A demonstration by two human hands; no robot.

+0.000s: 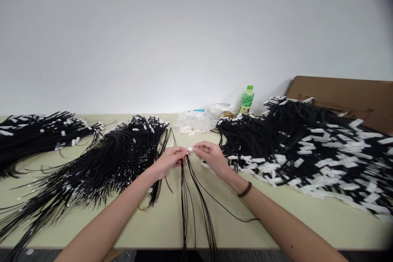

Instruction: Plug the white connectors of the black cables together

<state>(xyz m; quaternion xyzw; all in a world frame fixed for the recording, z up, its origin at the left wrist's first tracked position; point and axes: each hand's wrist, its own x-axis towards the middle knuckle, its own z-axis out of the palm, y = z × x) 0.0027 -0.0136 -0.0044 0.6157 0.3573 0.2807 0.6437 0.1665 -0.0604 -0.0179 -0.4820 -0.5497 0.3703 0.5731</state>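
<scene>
Over the middle of the table, my left hand (172, 160) is closed in a pinch at the top of several thin black wires (200, 196), which hang down past the table's front edge. Just to its right, my right hand (212, 158) pinches the end of a small white connector (190, 149). My fingertips are close together, with the connector between them. Whether the wire ends sit inside the connector is too small to tell. On my right wrist is a brown band (245, 189).
Bundles of black wires with white ends lie left (113, 155) and far left (33, 135). A large pile of wires with white connectors (307, 151) covers the right. At the back are a clear plastic bag (199, 119) of white parts, a green-capped bottle (246, 100) and cardboard (344, 98).
</scene>
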